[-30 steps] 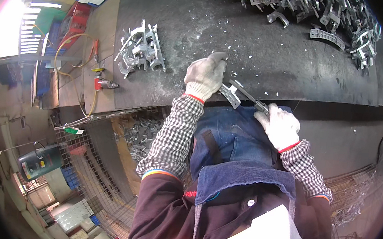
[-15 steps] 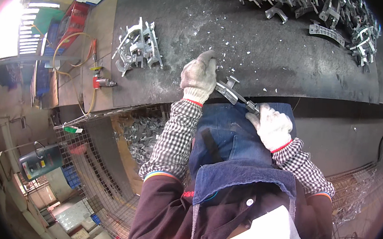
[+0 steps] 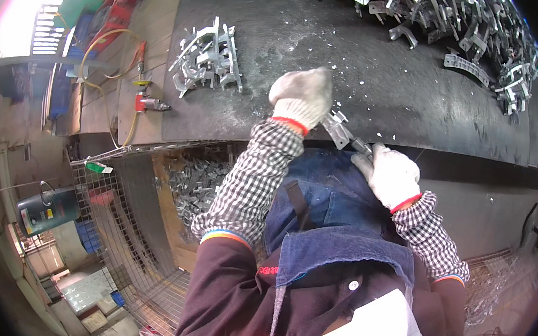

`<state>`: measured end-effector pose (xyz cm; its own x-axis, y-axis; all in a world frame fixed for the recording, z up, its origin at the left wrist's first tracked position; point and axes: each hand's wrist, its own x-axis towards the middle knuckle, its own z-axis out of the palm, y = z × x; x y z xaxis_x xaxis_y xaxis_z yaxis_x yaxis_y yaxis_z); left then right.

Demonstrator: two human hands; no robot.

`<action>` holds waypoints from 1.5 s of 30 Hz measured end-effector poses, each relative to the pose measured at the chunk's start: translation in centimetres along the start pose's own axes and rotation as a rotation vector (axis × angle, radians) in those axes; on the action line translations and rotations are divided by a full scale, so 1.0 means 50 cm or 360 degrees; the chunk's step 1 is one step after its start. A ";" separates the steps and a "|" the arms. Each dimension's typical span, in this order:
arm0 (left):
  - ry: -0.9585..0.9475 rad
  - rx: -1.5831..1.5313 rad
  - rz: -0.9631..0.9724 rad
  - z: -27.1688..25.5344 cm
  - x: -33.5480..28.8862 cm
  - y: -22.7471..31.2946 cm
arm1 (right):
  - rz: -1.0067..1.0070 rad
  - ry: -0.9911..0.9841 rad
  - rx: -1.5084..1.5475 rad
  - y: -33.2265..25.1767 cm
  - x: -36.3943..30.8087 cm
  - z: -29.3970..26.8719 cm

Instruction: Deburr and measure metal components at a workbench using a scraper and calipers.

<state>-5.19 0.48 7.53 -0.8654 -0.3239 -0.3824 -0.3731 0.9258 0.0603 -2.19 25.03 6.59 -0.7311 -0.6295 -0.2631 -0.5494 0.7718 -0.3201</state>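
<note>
My left hand [image 3: 301, 98], in a white knit glove and slightly blurred, is closed on one end of a grey metal casting [image 3: 336, 130] at the bench's near edge. My right hand [image 3: 391, 176], gloved too, is closed around a narrow metal piece [image 3: 361, 147] that meets the casting's lower end. Most of that piece is hidden by my fingers, so I cannot tell its kind. Left of my hands, a small stack of similar castings [image 3: 208, 59] lies on the dark bench top [image 3: 280, 30].
A large heap of castings [image 3: 463, 25] covers the bench's far right. A red air tool [image 3: 144, 102] with a yellow hose lies at the left. Below the bench edge stand a wire cage [image 3: 126, 220] and a box of castings [image 3: 198, 188]. Pale chips dot the bench.
My left hand has shifted a little right and away from me, turning the casting more steeply. My right hand keeps its grip near the casting's lower end. The whole view has shifted slightly.
</note>
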 end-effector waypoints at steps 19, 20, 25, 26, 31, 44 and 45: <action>-0.0101 -0.0013 0.0011 -0.018 0.009 0.014 | 0.0204 0.0097 0.0012 0.033 -0.017 -0.002; -0.0124 -0.0286 -0.0093 0.007 0.006 -0.011 | 0.0174 0.0153 0.0053 0.036 -0.021 0.003; 0.0536 -0.0609 0.0187 0.082 -0.024 -0.055 | 0.0056 -0.0310 0.0619 0.041 -0.019 -0.009; 0.0580 -0.0628 0.0203 0.080 -0.026 -0.052 | 0.0206 -0.0540 0.0888 0.038 -0.017 -0.012; 0.0322 -0.0295 0.0202 0.024 -0.024 -0.022 | 0.0344 -0.0832 0.1319 0.054 -0.011 0.031; -0.0313 0.0258 0.0208 -0.101 0.008 0.076 | 0.0257 -0.0077 0.0289 0.037 -0.015 0.004; -0.0019 0.0185 0.0433 -0.098 -0.008 0.056 | 0.0315 -0.0082 0.0426 0.045 -0.018 -0.005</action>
<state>-7.51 2.25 12.36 -0.9242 -0.0587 -0.3774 -0.0863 0.9947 0.0566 -2.86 27.37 6.32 -0.7878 -0.4788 -0.3875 -0.2679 0.8329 -0.4843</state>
